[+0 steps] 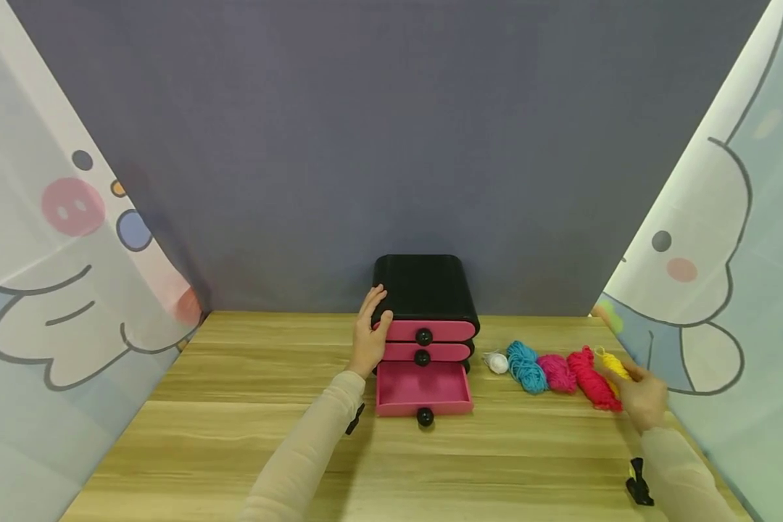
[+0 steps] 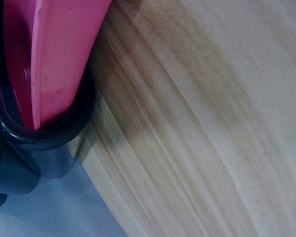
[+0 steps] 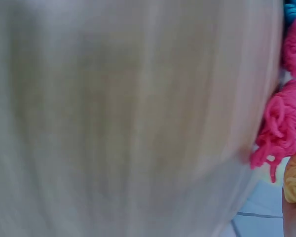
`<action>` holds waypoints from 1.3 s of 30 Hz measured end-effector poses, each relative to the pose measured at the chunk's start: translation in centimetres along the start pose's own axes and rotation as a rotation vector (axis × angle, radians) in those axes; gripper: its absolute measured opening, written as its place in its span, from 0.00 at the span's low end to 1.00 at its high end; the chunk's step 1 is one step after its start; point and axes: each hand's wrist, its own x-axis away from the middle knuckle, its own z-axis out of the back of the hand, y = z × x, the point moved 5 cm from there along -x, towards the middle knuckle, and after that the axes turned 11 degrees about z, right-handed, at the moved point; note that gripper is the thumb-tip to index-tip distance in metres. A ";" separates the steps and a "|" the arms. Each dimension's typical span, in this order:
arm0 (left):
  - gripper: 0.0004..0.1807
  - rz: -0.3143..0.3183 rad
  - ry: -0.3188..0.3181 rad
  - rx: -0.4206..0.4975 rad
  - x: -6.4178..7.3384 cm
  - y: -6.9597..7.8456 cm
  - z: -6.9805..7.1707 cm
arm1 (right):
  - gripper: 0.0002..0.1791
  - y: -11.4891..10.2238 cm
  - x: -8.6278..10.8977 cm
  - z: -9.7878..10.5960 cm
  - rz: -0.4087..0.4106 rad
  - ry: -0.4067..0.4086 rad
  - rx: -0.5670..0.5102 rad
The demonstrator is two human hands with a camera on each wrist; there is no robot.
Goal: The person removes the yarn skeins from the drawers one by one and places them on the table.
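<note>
A small black chest of drawers (image 1: 424,283) with pink drawer fronts stands at the back middle of the table. Its bottom drawer (image 1: 424,384) is pulled out, with a bare pink floor and a round black knob (image 1: 425,417). My left hand (image 1: 369,337) rests against the chest's left side, fingers extended and thumb by the front top edge. At the right, my right hand (image 1: 644,397) grips a skein of yellow yarn (image 1: 612,364), its fingers and thumb on either side. The yellow yarn (image 3: 295,180) also shows at the right wrist view's edge.
Left of the yellow yarn lie a red skein (image 1: 592,378), a magenta skein (image 1: 557,373), a blue skein (image 1: 526,367) and a small white ball (image 1: 496,362). A grey backdrop (image 1: 417,159) rises behind the table; printed cloths (image 1: 692,290) flank it.
</note>
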 end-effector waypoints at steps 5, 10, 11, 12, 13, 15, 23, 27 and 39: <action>0.23 -0.003 0.004 -0.012 0.0 0.0 -0.1 | 0.32 0.3 0.3 0.2 -0.012 0.004 0.035; 0.22 -0.002 0.010 -0.012 0.0 0.1 -0.1 | 0.33 0.2 0.1 0.5 -0.022 0.039 0.026; 0.22 -0.002 0.010 -0.011 0.0 0.1 -0.1 | 0.33 0.2 0.1 0.6 -0.021 0.044 0.035; 0.22 0.000 0.009 -0.010 0.0 0.1 -0.1 | 0.32 0.2 0.1 0.6 -0.018 0.046 0.042; 0.23 0.000 0.008 -0.010 0.0 0.1 -0.1 | 0.33 0.3 0.1 0.6 -0.019 0.032 0.050; 0.23 -0.007 0.008 -0.009 0.0 0.1 -0.1 | 0.33 0.6 0.2 0.4 -0.024 0.002 0.068; 0.23 -0.028 0.017 -0.002 0.2 0.1 -0.1 | 0.34 2.2 0.1 -0.5 -0.047 -0.109 0.021; 0.23 -0.017 0.018 -0.010 0.2 0.2 -0.1 | 0.37 2.7 -0.1 -0.8 -0.068 -0.151 -0.052; 0.23 -0.027 0.029 -0.014 0.0 0.3 0.0 | 0.39 3.2 -0.6 -0.8 -0.029 -0.175 -0.024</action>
